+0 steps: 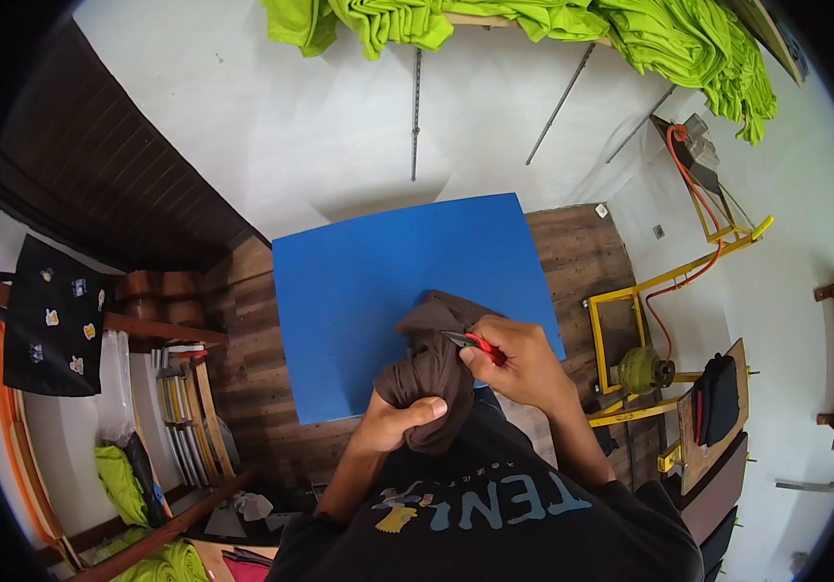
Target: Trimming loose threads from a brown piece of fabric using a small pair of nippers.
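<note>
A bundle of dark brown fabric (436,349) is held over the near part of a blue board-like tabletop (344,281). My left hand (392,427) grips the lower left of the bundle, its thumb lying across the cloth. My right hand (519,359) is closed on small red-handled snips (487,347), whose metal tip is at the cloth's upper folds. Whether the tip is in the cloth or just against it, I cannot tell.
Neon-green garments (650,48) hang above. At left are a black bag (53,330), shelves and stacked frames (184,412). At right stand a yellow metal stand (611,349), a gas cylinder (640,371) and a board with dark folded cloth (718,403).
</note>
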Demonstrator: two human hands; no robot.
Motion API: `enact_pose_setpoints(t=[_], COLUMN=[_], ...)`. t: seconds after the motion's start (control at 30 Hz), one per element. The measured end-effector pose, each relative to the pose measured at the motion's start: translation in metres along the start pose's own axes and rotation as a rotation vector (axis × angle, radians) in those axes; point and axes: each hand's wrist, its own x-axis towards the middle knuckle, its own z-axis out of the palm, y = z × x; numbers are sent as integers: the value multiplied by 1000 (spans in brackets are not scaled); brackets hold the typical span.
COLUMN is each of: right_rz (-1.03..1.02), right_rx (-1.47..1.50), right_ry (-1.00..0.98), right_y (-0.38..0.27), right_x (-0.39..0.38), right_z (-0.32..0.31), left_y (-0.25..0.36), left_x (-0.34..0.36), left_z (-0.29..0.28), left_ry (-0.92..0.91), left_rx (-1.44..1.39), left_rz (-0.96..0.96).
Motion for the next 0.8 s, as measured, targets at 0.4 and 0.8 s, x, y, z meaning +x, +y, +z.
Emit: enact_pose_setpoints(t=[0.4,0.8], right_rz=[-149,369], right_rx=[-17,594], right_ry=[-148,168], right_y=[-4,-15], right_x=[0,-2], right_z=[14,26], left_y=[-4,-13], left_x=[-2,8], left_z=[-12,-6], left_ry=[-18,88], left_rx=[55,160], left_rz=[41,218])
